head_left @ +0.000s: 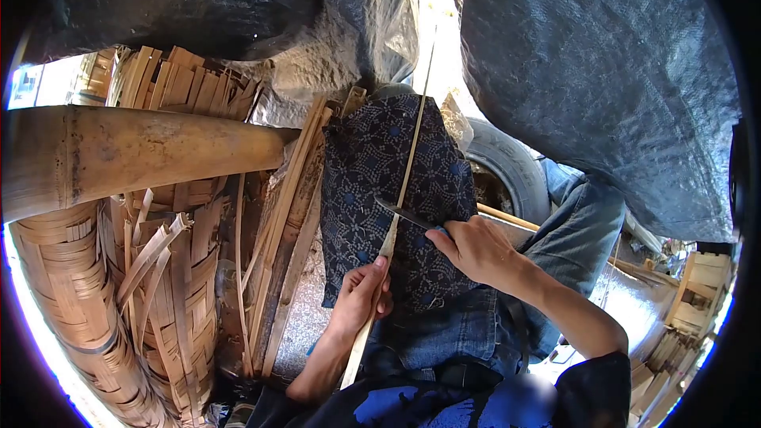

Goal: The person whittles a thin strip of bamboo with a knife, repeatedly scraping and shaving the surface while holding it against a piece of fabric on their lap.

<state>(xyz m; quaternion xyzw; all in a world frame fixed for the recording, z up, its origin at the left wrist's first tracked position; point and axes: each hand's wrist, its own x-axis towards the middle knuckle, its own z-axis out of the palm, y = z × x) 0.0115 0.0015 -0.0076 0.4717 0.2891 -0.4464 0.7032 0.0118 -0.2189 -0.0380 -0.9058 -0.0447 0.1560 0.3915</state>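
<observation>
A long, thin bamboo strip (411,150) runs from below my left hand up and away past the far end of a dark patterned cloth (357,182) spread over my lap. My left hand (362,293) is closed round the strip, thumb on top, with its wider pale end passing down towards my body. In my right hand (479,247) is a knife (402,212), its handle mostly hidden by my fingers. The blade points left and lies across the strip, just beyond my left thumb.
A thick bamboo pole (158,147) crosses at left, above woven bamboo rolls (71,285). Split bamboo lengths (289,230) lean beside the cloth. Beyond my knee stands a tyre (515,162). Dark plastic sheeting (602,87) hangs at the upper right.
</observation>
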